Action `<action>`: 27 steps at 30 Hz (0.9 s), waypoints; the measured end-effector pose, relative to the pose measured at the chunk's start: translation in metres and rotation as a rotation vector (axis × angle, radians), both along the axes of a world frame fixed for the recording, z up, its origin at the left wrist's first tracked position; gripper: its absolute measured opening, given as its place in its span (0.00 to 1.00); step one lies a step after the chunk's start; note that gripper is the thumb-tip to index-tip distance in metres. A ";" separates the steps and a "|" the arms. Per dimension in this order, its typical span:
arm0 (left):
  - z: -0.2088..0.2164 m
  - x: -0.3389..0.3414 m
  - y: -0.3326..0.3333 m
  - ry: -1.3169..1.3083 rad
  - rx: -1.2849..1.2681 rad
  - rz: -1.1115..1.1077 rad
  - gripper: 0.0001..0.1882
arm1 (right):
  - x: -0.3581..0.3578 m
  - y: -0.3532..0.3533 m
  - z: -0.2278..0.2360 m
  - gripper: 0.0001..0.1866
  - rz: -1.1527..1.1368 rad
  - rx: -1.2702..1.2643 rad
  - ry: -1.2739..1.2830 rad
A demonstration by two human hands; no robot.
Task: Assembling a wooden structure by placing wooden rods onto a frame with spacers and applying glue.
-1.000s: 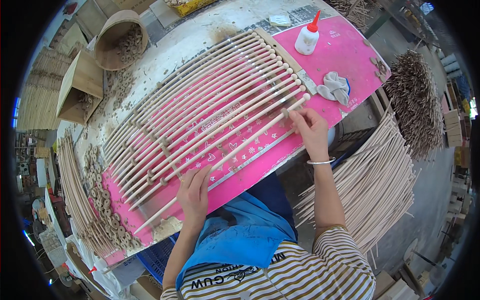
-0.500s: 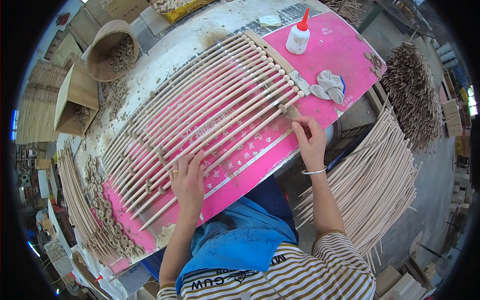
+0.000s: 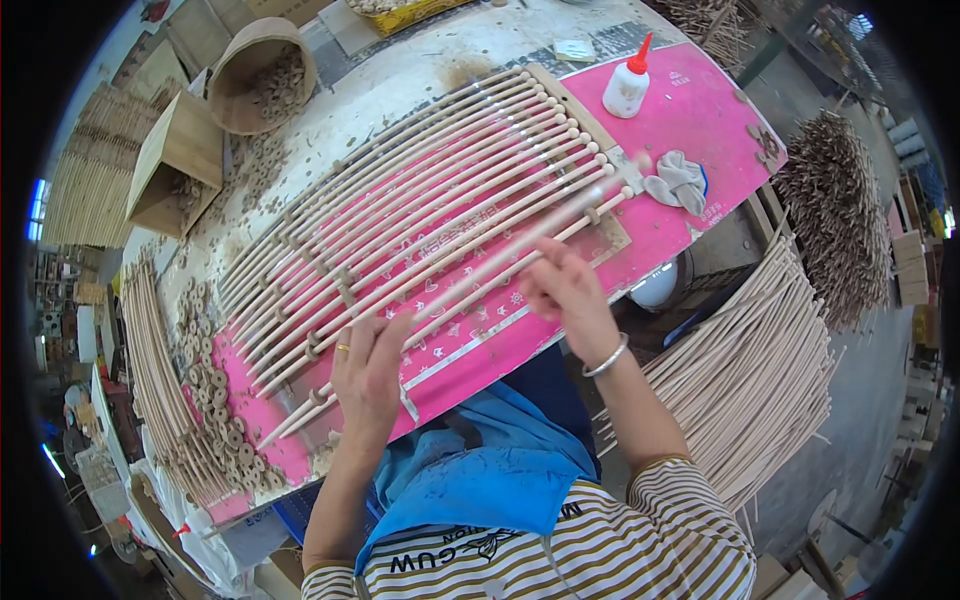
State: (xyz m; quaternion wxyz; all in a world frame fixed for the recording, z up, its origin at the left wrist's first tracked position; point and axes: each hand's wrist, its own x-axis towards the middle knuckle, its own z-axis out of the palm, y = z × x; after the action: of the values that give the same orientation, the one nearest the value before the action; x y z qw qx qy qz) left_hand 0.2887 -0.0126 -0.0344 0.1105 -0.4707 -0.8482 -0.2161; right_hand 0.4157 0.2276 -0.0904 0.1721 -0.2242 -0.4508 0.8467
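A row of wooden rods (image 3: 430, 180) lies slantwise on a rack over a pink sheet. Most have a ball at the right end and a tapering left end. Small wooden rings (image 3: 313, 350) sit on several. My left hand (image 3: 368, 372) is closed around one rod (image 3: 480, 272) from the near side of the row. This rod is smeared by motion and crosses above the others. Just below it, over the nearest rod (image 3: 520, 263), is my right hand (image 3: 568, 295), its fingers curled in and a little blurred. Whether anything is between them is hidden.
A white glue bottle (image 3: 627, 82) with a red cap and a grey glove (image 3: 678, 184) lie right. Loose wooden rings (image 3: 215, 395) and a rod bundle (image 3: 150, 360) are left, below a wooden box (image 3: 178, 170) and round tub (image 3: 250, 45). More rods (image 3: 740, 370) are stacked right.
The near rod in my left hand has come up off its place and is moving. My right hand has moved left and inward from the rods' ball ends, its fingers more curled.
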 end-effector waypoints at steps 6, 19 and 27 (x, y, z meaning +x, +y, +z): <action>0.047 0.012 -0.060 0.000 -0.177 0.133 0.26 | -0.024 -0.012 0.011 0.17 -0.028 -0.020 0.060; 0.023 0.022 -0.091 -0.744 0.053 0.253 0.09 | -0.039 -0.073 0.013 0.13 0.287 -0.003 0.003; 0.025 0.026 -0.053 -0.978 0.182 0.181 0.34 | -0.036 -0.097 0.005 0.13 0.219 -0.022 0.049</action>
State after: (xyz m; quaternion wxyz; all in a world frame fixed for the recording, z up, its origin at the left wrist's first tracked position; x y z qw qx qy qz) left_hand 0.3145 -0.0660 -0.0098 -0.2409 -0.2273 -0.8159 -0.4739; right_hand 0.3793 0.1301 -0.0854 0.0871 -0.1546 -0.4591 0.8705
